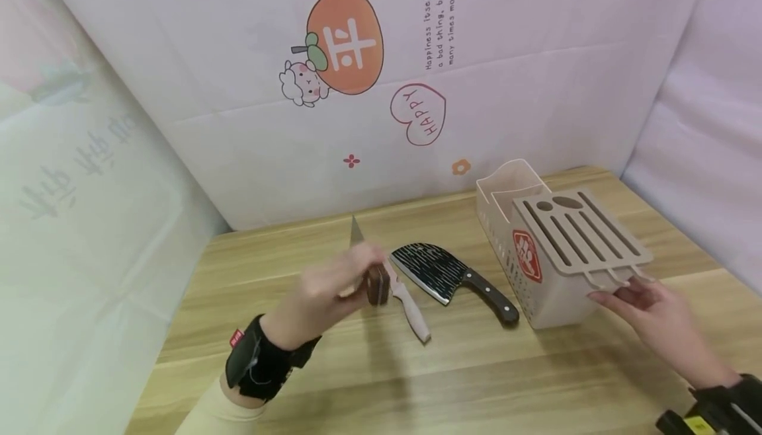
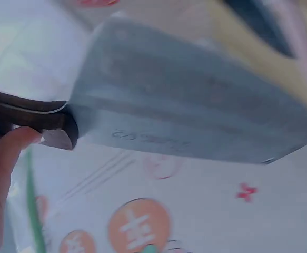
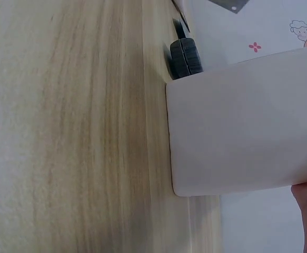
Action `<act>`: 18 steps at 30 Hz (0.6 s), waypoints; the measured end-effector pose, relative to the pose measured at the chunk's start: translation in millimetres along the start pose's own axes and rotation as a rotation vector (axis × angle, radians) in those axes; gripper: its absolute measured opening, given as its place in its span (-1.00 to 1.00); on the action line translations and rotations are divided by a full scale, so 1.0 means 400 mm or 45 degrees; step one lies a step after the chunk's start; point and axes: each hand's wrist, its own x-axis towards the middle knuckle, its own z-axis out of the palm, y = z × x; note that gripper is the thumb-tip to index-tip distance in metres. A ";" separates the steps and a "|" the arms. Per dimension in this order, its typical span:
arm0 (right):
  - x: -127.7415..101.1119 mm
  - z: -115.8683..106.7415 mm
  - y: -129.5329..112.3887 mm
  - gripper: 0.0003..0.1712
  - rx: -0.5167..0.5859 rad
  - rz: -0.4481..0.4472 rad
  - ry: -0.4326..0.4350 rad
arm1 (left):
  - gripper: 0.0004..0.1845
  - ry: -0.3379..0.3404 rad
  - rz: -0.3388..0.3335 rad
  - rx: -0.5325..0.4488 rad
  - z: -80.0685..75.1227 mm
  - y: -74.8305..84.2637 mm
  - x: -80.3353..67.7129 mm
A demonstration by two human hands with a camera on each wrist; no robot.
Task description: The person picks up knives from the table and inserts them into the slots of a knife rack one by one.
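My left hand (image 1: 333,293) grips the dark brown wooden handle (image 2: 35,116) of a cleaver raised above the table. Its broad grey blade (image 2: 185,95) fills much of the left wrist view, but shows nearly edge-on in the head view. My right hand (image 1: 661,319) holds the near right corner of a pale plastic knife holder (image 1: 562,303), its fingers partly hidden beneath the hooks. The holder has a slotted top (image 1: 580,227) and stands on the table. Between the hands lie a black-bladed cleaver (image 1: 431,266) with a dark riveted handle and a knife with a pale handle (image 1: 412,313).
Behind the wooden table (image 1: 476,382) hangs a white printed cloth (image 1: 250,91), with more cloth on both sides. A taller open compartment (image 1: 512,177) forms the back of the holder. The black cleaver's handle end (image 3: 186,58) lies close beside the holder.
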 end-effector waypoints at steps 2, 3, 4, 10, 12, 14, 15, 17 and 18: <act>0.001 -0.001 -0.001 -0.13 0.009 0.002 -0.009 | -0.45 0.128 -0.061 -0.036 -0.023 0.010 0.046; 0.002 -0.001 -0.001 -0.13 0.013 0.001 -0.014 | -0.47 0.193 -0.083 -0.020 -0.033 0.013 0.066; 0.003 0.000 -0.002 -0.14 0.007 0.001 -0.013 | -0.51 0.257 -0.106 -0.014 -0.042 0.016 0.085; 0.013 0.003 -0.011 -0.19 -0.095 0.044 -0.019 | -0.70 0.649 -0.199 -0.111 -0.068 0.019 0.230; 0.021 0.006 -0.010 -0.18 -0.094 0.049 -0.023 | -0.69 0.723 -0.197 -0.212 -0.069 0.013 0.289; 0.028 0.012 -0.010 -0.21 -0.046 0.038 -0.019 | -0.62 0.767 -0.157 -0.276 -0.064 0.002 0.349; 0.031 0.015 -0.011 -0.24 -0.028 0.030 -0.012 | -0.58 0.780 -0.137 -0.321 -0.057 -0.004 0.377; 0.034 0.021 -0.013 -0.31 0.013 0.011 0.000 | -0.51 0.800 -0.103 -0.417 -0.038 -0.016 0.431; 0.034 0.023 -0.014 -0.36 0.039 0.007 0.004 | -0.47 0.808 -0.091 -0.462 -0.029 -0.020 0.457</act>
